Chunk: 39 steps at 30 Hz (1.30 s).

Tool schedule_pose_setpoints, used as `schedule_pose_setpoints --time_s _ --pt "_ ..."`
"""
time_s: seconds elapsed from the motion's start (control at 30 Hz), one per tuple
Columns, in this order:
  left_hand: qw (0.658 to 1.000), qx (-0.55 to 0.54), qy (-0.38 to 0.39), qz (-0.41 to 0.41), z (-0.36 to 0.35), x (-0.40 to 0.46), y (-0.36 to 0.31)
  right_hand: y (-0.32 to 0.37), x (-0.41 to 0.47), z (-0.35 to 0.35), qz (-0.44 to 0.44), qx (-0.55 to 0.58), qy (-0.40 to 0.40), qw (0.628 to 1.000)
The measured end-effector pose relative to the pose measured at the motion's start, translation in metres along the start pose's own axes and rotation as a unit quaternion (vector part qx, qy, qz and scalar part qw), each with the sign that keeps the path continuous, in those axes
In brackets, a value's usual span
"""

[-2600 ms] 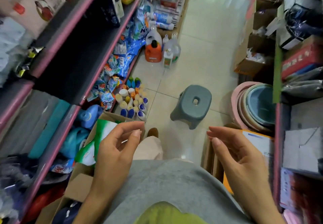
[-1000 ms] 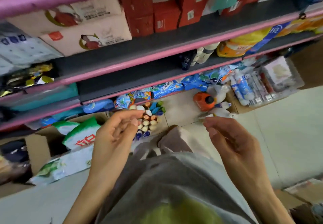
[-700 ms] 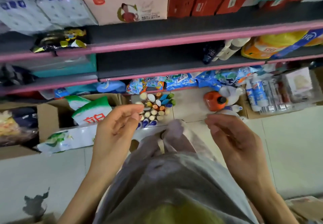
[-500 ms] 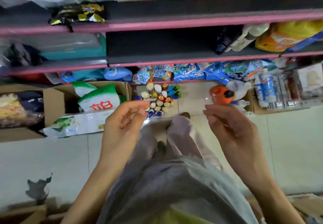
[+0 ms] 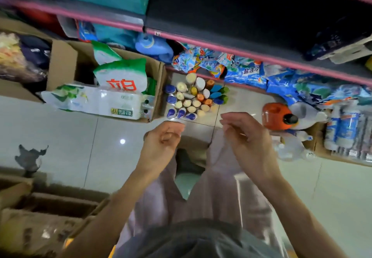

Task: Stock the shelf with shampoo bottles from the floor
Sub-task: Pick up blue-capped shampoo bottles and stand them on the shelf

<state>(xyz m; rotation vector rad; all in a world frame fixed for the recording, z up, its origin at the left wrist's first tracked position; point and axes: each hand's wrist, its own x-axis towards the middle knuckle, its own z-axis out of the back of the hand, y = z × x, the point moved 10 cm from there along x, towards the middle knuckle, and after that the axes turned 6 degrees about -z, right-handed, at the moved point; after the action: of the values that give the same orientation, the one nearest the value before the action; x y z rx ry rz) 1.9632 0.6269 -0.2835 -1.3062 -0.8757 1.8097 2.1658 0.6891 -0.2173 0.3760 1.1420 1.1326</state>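
Observation:
A cluster of several shampoo bottles (image 5: 193, 100) stands upright on the tiled floor in front of the shelf, their cream, blue, orange and green caps facing up. My left hand (image 5: 163, 143) hovers just below the cluster with loosely curled fingers and holds nothing. My right hand (image 5: 245, 135) hovers to the cluster's lower right, fingers relaxed, also without anything in it. Above the bottles runs a dark shelf (image 5: 231, 16) with a pink front edge, largely bare in its middle.
A cardboard box (image 5: 62, 62) with green-and-white detergent bags (image 5: 122, 76) sits left of the bottles. Blue packets (image 5: 247, 72) fill the bottom shelf. An orange jug (image 5: 275, 115) and clear bottles stand at the right. More cardboard boxes (image 5: 40, 207) lie at the lower left.
The view has swung from the aisle toward the shelf and tilted down closer to the floor. Both hands have moved forward toward the bottle cluster, still holding nothing.

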Motion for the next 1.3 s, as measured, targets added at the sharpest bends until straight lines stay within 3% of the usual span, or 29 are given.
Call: schedule_pose_setpoints --time_s 0.37,0.57,0.67,0.77,1.0,1.3 --pt "0.995 0.064 0.034 0.07 -0.046 0.119 0.184 -0.158 0.133 -0.131 -0.09 -0.015 0.074 0.993" --pt "0.976 0.143 0.061 0.155 -0.087 0.185 0.316 -0.272 0.221 -0.209 -0.087 -0.105 0.118 0.984" --pt "0.974 0.161 0.044 0.155 -0.105 0.214 0.359 -0.318 0.263 -0.239 -0.06 -0.165 0.101 0.979" --pt "0.979 0.174 0.009 0.108 -0.121 0.239 0.378 -0.355 0.293 -0.266 -0.055 -0.189 0.101 0.975" --pt "0.978 0.192 -0.07 0.04 -0.128 0.236 0.391 -0.387 0.292 -0.296 0.046 -0.224 0.116 0.967" --pt "0.972 0.233 -0.011 0.014 -0.125 0.193 0.387 -0.386 0.27 -0.311 0.116 -0.418 0.137 0.891"
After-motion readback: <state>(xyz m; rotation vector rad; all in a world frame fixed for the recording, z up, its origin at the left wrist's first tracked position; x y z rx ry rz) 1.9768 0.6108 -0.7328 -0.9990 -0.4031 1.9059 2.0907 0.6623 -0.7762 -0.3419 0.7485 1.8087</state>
